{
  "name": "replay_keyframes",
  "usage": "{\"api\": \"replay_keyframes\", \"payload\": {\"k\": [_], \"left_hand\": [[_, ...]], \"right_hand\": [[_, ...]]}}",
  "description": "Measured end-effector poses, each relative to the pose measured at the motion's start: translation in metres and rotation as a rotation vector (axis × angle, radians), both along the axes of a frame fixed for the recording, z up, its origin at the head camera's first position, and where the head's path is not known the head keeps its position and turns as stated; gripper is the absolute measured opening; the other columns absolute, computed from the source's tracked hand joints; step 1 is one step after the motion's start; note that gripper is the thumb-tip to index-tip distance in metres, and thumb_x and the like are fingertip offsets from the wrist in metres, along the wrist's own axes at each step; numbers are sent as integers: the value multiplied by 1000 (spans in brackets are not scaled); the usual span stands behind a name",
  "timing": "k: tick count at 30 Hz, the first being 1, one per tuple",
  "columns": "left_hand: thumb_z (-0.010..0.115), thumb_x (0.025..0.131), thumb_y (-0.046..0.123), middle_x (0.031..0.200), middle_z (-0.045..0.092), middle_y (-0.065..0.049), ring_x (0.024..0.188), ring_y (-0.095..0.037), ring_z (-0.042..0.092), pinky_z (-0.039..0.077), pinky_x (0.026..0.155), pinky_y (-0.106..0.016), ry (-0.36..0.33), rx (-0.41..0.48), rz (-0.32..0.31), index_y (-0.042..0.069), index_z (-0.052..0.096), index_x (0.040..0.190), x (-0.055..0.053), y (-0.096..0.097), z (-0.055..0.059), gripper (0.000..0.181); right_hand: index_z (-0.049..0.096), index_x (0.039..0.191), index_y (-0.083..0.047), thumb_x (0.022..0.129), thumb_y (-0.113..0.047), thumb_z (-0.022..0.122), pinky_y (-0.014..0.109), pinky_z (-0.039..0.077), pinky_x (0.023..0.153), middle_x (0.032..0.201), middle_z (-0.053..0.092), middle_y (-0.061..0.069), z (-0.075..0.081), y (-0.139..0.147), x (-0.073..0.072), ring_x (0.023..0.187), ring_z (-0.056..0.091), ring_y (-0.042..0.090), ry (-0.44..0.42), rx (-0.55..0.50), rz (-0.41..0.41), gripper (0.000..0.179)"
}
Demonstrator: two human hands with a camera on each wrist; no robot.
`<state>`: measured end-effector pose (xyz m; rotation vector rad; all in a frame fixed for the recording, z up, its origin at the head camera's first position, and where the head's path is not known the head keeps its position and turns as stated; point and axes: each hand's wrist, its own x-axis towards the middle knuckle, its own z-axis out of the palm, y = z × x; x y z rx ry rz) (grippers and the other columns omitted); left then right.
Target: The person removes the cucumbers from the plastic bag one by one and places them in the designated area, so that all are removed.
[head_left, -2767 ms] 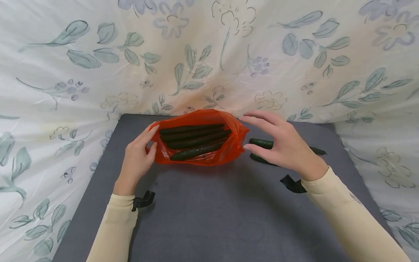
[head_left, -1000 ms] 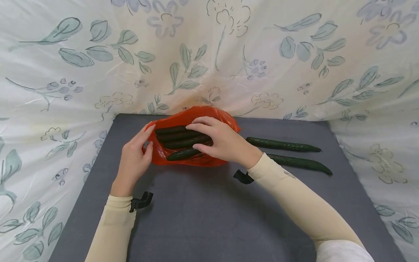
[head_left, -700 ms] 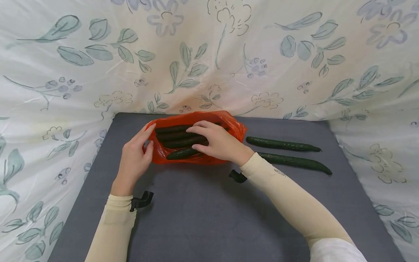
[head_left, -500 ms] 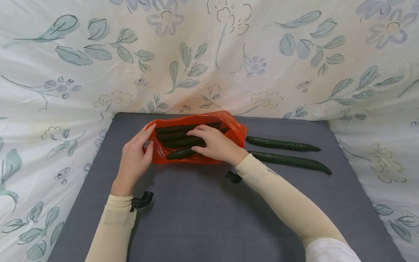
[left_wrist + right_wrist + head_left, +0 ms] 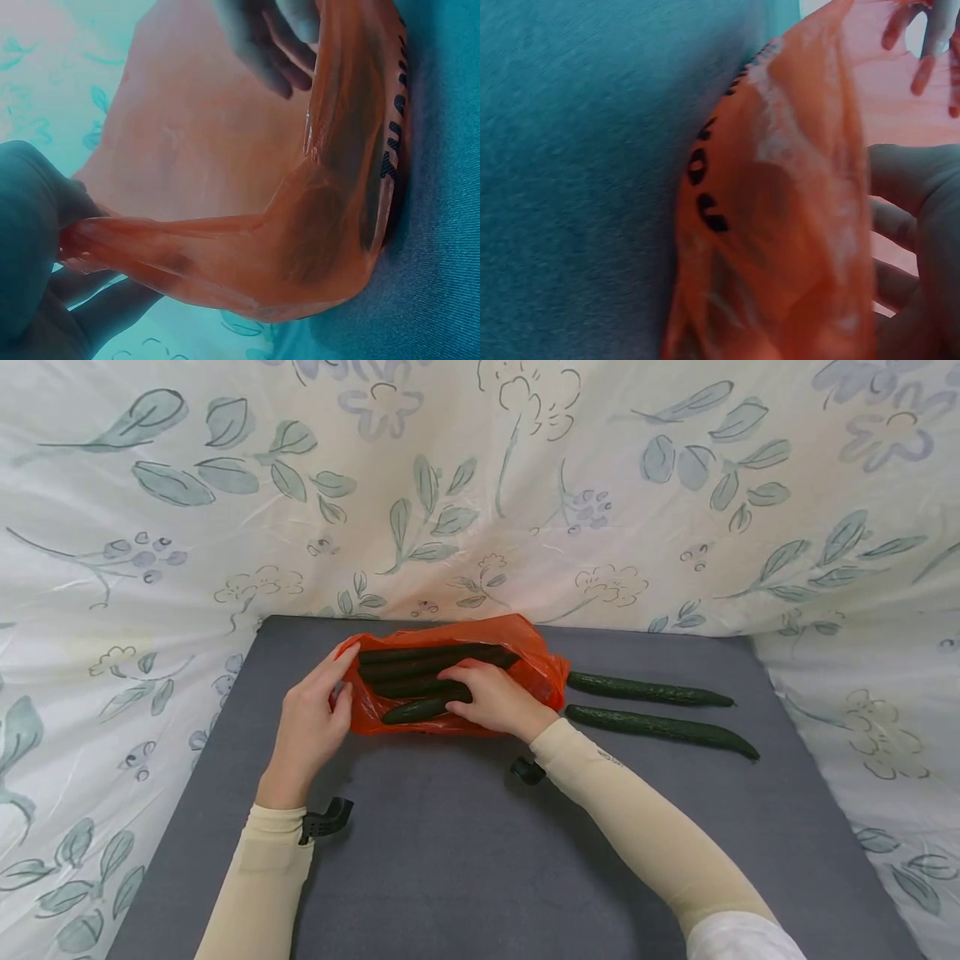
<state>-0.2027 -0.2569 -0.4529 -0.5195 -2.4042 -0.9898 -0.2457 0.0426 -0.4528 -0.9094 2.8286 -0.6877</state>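
Note:
A thin orange-red plastic bag (image 5: pixel 543 652) lies with its mouth wide and several long dark green cucumbers (image 5: pixel 405 670) side by side in it. My left hand (image 5: pixel 311 722) holds the bag's left rim; the left wrist view shows the rim pinched between thumb and fingers. Inside the bag, my right hand (image 5: pixel 495 697) has thumb and fingers on either side of the front cucumber (image 5: pixel 412 711), gripping it near its right end. Fingertips of the right hand are hidden by the bag film (image 5: pixel 795 187) in the right wrist view.
Two more cucumbers, an upper one (image 5: pixel 648 688) and a lower one (image 5: pixel 663 727), lie on the dark grey table (image 5: pixel 450 860) right of the bag. A white floral curtain (image 5: pixel 480 485) hangs behind the table and along its sides.
My right hand came from the bag's right edge into it, then lowered onto the front cucumber, its fingers closing around it. The left hand stays at the left rim.

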Motion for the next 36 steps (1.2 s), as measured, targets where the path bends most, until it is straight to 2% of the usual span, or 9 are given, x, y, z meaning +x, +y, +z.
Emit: {"api": "replay_keyframes", "payload": {"k": [6,19,25,30,36], "left_hand": [[66,98,-9,159,56,-17,134,-43,62,50,105,-63,2,-1,3,14,61,157,1,0,-1,63],[64,99,-7,156,58,-19,133,-43,63,53,102,-64,14,2,1,12,62,155,0,0,-2,60],[65,99,-8,155,58,-20,134,-42,62,52,102,-64,12,5,3,12,63,155,1,-2,-2,60],[66,98,-8,156,58,-18,135,-42,62,50,105,-64,6,2,6,12,62,155,2,-3,-2,61],[65,99,-8,156,58,-18,134,-41,63,52,103,-63,18,1,1,10,62,155,3,-4,-3,59]], "right_hand": [[67,148,-11,101,-27,80,41,47,113,142,67,6,-10,2,-5,130,61,24,-29,28,-16,51],[68,145,-11,102,-23,79,41,47,112,139,70,4,-18,-1,-13,128,65,23,-52,74,-28,46],[72,140,-12,101,-20,81,42,51,108,133,73,4,-23,-7,-15,122,68,25,6,142,-3,41],[74,139,-17,101,-21,81,44,57,97,128,75,2,-26,-10,-12,116,70,26,80,210,18,39],[74,141,-26,101,-22,80,49,60,87,127,75,-1,-27,-9,-9,116,69,26,109,255,-9,41]]}}
